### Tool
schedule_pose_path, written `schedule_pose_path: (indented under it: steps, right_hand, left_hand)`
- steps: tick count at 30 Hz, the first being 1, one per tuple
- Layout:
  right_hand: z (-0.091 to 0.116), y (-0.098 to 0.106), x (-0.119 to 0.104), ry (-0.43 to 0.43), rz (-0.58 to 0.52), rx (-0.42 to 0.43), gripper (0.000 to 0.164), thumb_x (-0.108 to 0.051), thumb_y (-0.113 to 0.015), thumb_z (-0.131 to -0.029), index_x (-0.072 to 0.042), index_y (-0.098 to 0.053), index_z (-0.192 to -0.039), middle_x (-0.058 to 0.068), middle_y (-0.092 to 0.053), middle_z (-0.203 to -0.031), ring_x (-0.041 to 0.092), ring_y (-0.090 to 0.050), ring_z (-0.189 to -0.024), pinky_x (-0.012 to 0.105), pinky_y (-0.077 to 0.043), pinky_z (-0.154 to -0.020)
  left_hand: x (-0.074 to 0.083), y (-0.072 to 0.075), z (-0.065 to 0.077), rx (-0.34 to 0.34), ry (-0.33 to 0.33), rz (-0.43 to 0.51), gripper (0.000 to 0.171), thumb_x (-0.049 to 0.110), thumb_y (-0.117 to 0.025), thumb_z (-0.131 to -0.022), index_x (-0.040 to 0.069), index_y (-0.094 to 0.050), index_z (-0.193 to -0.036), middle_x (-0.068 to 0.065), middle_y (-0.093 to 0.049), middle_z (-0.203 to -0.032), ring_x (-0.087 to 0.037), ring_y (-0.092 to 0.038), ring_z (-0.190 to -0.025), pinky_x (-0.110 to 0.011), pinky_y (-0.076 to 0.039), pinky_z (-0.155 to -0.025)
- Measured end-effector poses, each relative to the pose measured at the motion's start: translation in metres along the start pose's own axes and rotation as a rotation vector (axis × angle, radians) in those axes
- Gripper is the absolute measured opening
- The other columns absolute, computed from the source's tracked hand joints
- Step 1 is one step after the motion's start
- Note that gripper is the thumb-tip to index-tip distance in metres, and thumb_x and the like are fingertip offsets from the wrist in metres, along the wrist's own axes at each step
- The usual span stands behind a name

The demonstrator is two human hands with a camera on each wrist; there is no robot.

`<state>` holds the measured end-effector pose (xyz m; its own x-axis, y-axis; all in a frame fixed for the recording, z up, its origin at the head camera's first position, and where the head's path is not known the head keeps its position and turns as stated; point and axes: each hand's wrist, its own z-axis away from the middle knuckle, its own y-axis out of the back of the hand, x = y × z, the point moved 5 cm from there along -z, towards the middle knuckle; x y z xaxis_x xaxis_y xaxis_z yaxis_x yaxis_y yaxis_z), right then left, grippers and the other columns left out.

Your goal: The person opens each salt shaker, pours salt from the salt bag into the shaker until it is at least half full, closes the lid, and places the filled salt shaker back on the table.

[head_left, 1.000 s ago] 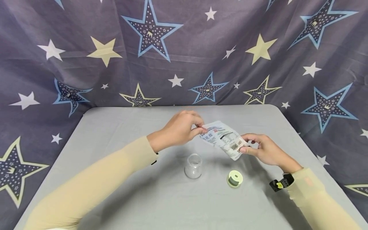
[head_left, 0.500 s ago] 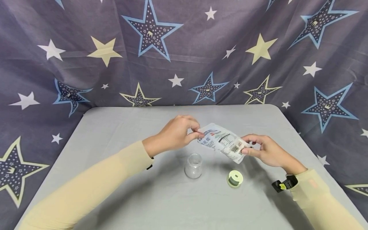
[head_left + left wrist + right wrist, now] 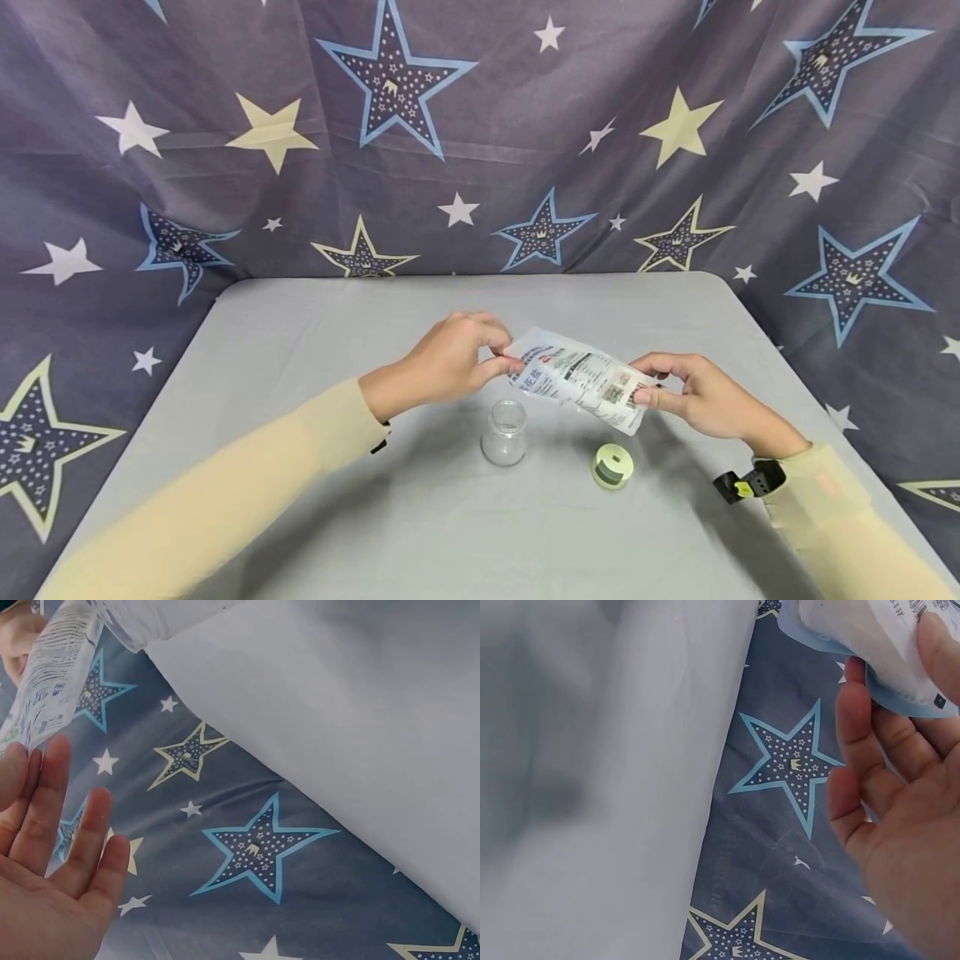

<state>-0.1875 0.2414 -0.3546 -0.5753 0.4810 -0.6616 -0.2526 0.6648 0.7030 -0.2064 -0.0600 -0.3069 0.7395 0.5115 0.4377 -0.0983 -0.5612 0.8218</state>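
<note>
A white printed pouch (image 3: 581,375) is held in the air between both hands, tilted down to the right. My left hand (image 3: 450,358) pinches its upper left corner between thumb and fingers. At the lower right end, my right hand (image 3: 697,396) grips the pouch with the thumb on its printed face. In the right wrist view the pouch (image 3: 889,645) bulges with pale contents and has a light blue edge. Below it on the table stands a small clear glass jar (image 3: 505,435), upright and lidless. To the jar's right lies a round pale green lid (image 3: 612,467).
The grey table (image 3: 337,517) ends at a dark star-patterned cloth (image 3: 480,150) hanging at the back and sides. Black bands circle both wrists, the right one (image 3: 750,482) showing a yellow-green part.
Both hands have shifted with the pouch, the left one left and down, the right one slightly right and down. The pouch sits a little lower. Jar and lid have stayed put.
</note>
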Motion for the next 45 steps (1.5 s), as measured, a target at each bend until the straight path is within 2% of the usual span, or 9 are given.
schedule_pose_path:
  steps: [10, 16, 25, 35, 45]
  right_hand:
    - [0.002, 0.000, -0.007, 0.025, -0.019, -0.018, 0.026, 0.000, -0.073, -0.092, -0.016, -0.074, -0.113, -0.008, -0.072, -0.096, 0.011, -0.062, -0.090, 0.023, -0.047, -0.083]
    - [0.002, 0.000, -0.012, 0.033, -0.033, -0.031, 0.026, 0.000, -0.072, -0.093, -0.016, -0.074, -0.113, -0.008, -0.072, -0.096, 0.012, -0.062, -0.089, 0.024, -0.048, -0.083]
    - [0.000, 0.001, -0.019, 0.059, -0.029, -0.031, 0.026, 0.002, -0.071, -0.093, -0.018, -0.073, -0.110, -0.008, -0.071, -0.095, 0.012, -0.061, -0.088, 0.023, -0.047, -0.083]
    - [-0.002, 0.003, -0.025, 0.068, -0.024, -0.029, 0.026, 0.002, -0.070, -0.093, -0.021, -0.072, -0.106, -0.008, -0.071, -0.095, 0.012, -0.062, -0.090, 0.024, -0.048, -0.084]
    - [-0.003, 0.004, -0.031, 0.060, -0.034, -0.021, 0.025, 0.001, -0.070, -0.094, -0.022, -0.071, -0.104, -0.008, -0.069, -0.093, 0.012, -0.061, -0.088, 0.023, -0.047, -0.083]
  left_hand:
    - [-0.001, -0.004, 0.008, -0.021, 0.016, 0.028, 0.022, 0.027, -0.081, -0.090, 0.019, -0.070, -0.073, 0.003, -0.074, -0.102, -0.013, -0.068, -0.099, -0.045, -0.048, -0.096]
    - [-0.004, -0.006, 0.013, -0.020, 0.021, 0.043, 0.024, 0.026, -0.082, -0.089, 0.019, -0.068, -0.071, 0.001, -0.075, -0.102, -0.015, -0.068, -0.099, -0.047, -0.046, -0.100]
    - [-0.009, -0.010, 0.018, -0.026, 0.029, 0.070, 0.027, 0.026, -0.083, -0.088, 0.020, -0.066, -0.069, 0.004, -0.074, -0.099, -0.013, -0.067, -0.095, -0.045, -0.048, -0.096]
    - [-0.012, -0.014, 0.022, -0.023, 0.048, 0.150, 0.007, 0.019, -0.083, -0.088, 0.015, -0.078, -0.084, 0.001, -0.076, -0.102, -0.013, -0.069, -0.097, -0.035, -0.054, -0.086]
    - [-0.014, -0.019, 0.025, -0.028, 0.053, 0.205, 0.007, 0.016, -0.083, -0.087, 0.013, -0.081, -0.093, 0.003, -0.075, -0.101, -0.012, -0.069, -0.096, -0.032, -0.056, -0.085]
